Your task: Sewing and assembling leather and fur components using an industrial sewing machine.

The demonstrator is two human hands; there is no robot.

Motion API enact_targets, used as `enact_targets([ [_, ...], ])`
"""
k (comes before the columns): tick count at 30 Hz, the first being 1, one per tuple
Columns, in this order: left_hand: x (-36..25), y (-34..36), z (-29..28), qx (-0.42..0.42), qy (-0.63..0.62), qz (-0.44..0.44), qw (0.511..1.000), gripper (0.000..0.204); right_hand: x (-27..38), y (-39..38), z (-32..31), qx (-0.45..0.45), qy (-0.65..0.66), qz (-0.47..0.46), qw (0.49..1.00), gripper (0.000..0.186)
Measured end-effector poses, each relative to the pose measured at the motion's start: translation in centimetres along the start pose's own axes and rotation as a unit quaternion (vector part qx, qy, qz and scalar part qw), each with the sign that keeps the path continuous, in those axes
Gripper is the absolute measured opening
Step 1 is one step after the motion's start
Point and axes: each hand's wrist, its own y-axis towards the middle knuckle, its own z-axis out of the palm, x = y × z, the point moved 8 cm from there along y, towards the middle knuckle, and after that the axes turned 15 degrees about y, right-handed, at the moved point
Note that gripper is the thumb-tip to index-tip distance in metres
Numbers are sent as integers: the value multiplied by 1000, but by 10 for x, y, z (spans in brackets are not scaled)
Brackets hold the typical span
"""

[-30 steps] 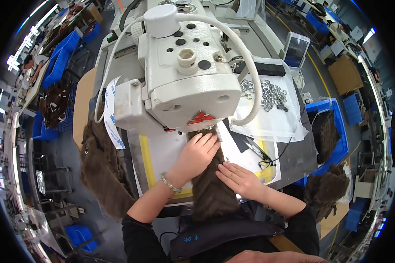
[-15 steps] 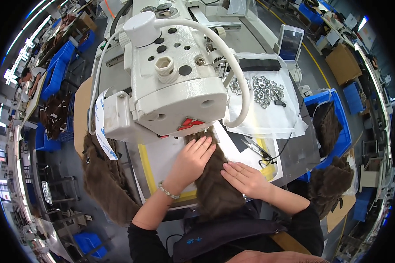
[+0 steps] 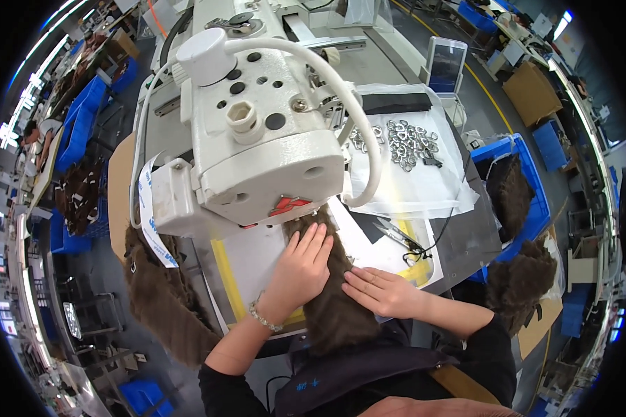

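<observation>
A strip of brown fur fabric (image 3: 339, 321) runs from under the head of a white sewing machine (image 3: 264, 163) back toward my body. Flat on its upper part lies my left hand (image 3: 305, 267), fingers stretched out close below the machine head. My right hand (image 3: 382, 292) rests its extended fingertips on the strip's right edge, lower down. Neither hand grips anything. The machine head hides the far end of the fur, and the needle cannot be made out.
Metal rings (image 3: 412, 144) lie on white sheeting (image 3: 445, 184) at the right, with small scissors (image 3: 396, 233) nearer. More brown fur (image 3: 163, 299) hangs at the left. A blue bin (image 3: 535, 208) holding fur stands at the right. A phone-like screen (image 3: 445, 64) stands behind.
The whole view has shifted slightly, so the machine and table sit a little farther left. Both hands keep nearly the same places on the fur, fingers still stretched out.
</observation>
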Motion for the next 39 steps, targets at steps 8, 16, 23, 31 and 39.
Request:
enact_targets([
  [8,-10,-13,5,17,35,-27,999,46,-181,-37,-104,-208,-229,296,904,26],
  [16,-12,-15,4,5,24,-24,999,45,-236,-71,-104,-134,-123,422,888,15],
  [23,-3,-20,-18,-48,-98,-67,992,42,-142,-31,-95,-344,76,281,893,15],
  [31,-13,-24,-49,-161,-232,13,959,28,-47,12,0,-203,534,233,787,9],
  [39,-7,-22,-55,-182,-228,-23,956,29,-110,11,-68,-251,223,252,908,13],
])
